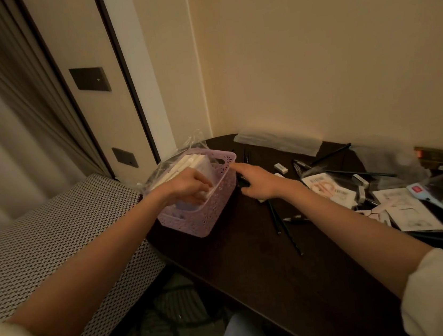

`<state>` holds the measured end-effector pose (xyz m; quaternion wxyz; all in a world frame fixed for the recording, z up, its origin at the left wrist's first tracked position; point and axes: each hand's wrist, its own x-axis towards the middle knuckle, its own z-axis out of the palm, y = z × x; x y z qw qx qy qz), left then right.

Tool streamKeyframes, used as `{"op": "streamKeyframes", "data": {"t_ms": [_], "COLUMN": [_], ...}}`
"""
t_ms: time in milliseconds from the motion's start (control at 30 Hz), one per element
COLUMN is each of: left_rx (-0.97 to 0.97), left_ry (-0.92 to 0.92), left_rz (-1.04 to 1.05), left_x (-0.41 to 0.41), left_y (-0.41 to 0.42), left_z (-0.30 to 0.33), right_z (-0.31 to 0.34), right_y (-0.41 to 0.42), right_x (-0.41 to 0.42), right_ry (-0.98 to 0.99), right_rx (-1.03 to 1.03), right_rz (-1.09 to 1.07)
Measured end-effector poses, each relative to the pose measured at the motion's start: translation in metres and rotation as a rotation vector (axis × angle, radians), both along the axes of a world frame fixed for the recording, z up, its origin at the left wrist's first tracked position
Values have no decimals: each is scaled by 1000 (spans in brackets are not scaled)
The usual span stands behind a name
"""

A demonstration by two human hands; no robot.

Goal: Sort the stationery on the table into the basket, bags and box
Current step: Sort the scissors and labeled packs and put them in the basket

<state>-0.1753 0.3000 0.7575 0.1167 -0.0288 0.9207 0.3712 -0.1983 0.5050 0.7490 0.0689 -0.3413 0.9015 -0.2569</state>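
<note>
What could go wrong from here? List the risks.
1. The basket sits at the table edge with one corner past it; the left hand pressing the bags inside could tip it off.
2. The right hand steadies the rim with only a fingertip, probably too little to stop a slide.
3. Loose pens lie under the right forearm; drawing the arm back could sweep them off.

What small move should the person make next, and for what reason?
Probably draw the left hand out of the basket and send the right hand to the pencils beside it, since bagged items already lie inside while much stationery lies loose on the table.
</note>
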Motion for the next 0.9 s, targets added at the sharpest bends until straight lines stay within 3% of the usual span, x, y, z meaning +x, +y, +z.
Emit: {"op": "streamKeyframes", "data": {"t_ms": [133,233,500,900], "left_rx": [-34,67,235,245], "left_ry": [454,591,558,412], "left_rz": [170,203,94,-118], "left_x": [17,37,80,123], "left_y": [20,43,116,217], "left_z": [-2,-2,-22,-58], "right_z": [4,-2,-18,-50], "right_y": [18,40,128,261], "right_x": [22,39,102,191], "right_ry": [49,74,104,94], "right_rx": [15,42,-65,-189], "right_rz": [-101,-195,-406,-822]}}
